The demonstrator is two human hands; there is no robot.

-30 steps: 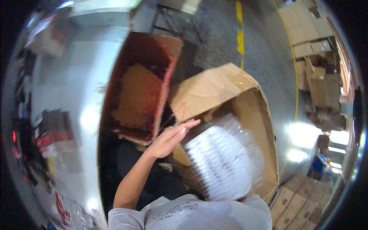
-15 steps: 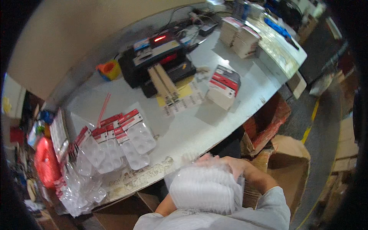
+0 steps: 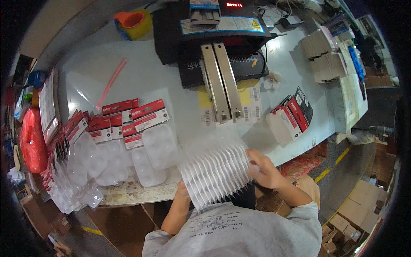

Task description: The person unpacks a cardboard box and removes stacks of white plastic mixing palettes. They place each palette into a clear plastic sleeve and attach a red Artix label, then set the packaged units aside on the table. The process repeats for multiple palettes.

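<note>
Between my two hands is a stack of thin white plastic trays (image 3: 216, 175), their wavy edges fanned in a row over the table's front edge. My left hand (image 3: 183, 191) grips the stack's left end, mostly hidden behind it. At the other end, my right hand (image 3: 263, 169) presses on the trays with its thumb and fingers. To the left lie several bagged white trays with round wells (image 3: 160, 145), topped with red and white header cards (image 3: 148, 113). A pile of red, white and black cards (image 3: 291, 118) lies right of the stack.
A black machine (image 3: 222, 34) with two metal rails (image 3: 220, 81) and a red display stands at the back. An orange and yellow cup (image 3: 132, 23) is beside it. Card stacks (image 3: 323, 53) sit at the right. A red bag (image 3: 32, 139) hangs at the left edge; cardboard boxes (image 3: 359, 203) lie on the floor.
The view has turned and come closer to the table. The tray stack has gone from against my chest to the table's front edge, and my right hand now grips its right end.
</note>
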